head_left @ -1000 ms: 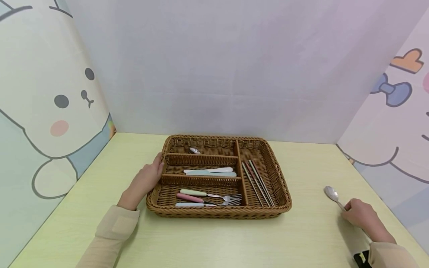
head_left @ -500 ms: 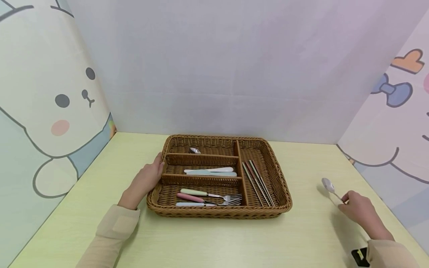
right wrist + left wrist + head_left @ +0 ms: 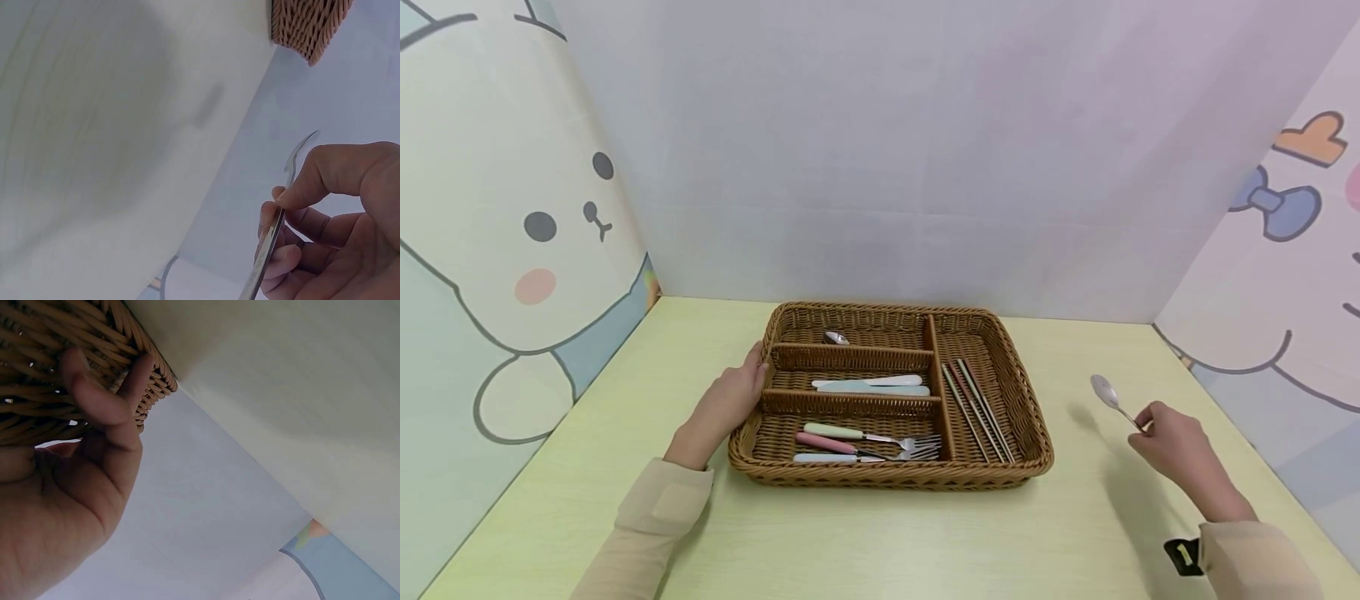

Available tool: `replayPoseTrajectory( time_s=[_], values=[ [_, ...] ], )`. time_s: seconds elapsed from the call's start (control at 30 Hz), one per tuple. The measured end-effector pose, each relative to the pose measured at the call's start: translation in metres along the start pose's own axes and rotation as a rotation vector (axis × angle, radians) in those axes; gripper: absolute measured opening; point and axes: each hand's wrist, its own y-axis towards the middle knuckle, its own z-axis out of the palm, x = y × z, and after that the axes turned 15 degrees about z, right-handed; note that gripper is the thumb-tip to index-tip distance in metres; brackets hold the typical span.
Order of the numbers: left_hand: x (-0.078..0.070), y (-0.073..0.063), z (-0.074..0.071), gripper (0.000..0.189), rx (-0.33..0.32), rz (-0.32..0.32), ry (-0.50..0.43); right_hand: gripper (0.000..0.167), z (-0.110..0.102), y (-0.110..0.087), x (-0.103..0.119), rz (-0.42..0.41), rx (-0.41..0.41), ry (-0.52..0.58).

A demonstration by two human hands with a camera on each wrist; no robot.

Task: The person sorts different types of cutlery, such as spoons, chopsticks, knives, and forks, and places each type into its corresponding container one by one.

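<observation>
Between the thumb and fingers of my right hand [image 3: 1176, 446] a metal spoon [image 3: 1103, 389] is pinched by its handle. It is held above the table, bowl toward the upper left, its shadow on the surface below. In the right wrist view the spoon [image 3: 275, 228] shows edge-on, crossing the fingertips. My left hand [image 3: 727, 404] grips the left side of a brown wicker cutlery basket [image 3: 887, 473]; the left wrist view has bent fingers [image 3: 103, 403] against the woven wall. Inside the basket lie another spoon [image 3: 836, 337], knives [image 3: 874, 388], forks [image 3: 842, 432] and chopsticks [image 3: 981, 408], each kind in its own compartment.
The pale wooden table [image 3: 925, 542] runs back to a light curtain-like wall [image 3: 887, 167]. Cartoon-printed panels [image 3: 542, 275] close in both sides. A small black object [image 3: 1182, 557] shows beside the right cuff.
My right hand has lifted the spoon off the table and moved it up and left, toward the basket. The left hand and the basket stay where they were.
</observation>
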Motion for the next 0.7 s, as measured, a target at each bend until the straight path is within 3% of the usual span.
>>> replayPoseTrajectory(
  time_s=[0.7],
  values=[
    [0.0, -0.001, 0.002, 0.052, -0.006, 0.005, -0.004, 0.017, -0.022, 0.007, 0.088, -0.161, -0.04, 0.027]
  ],
)
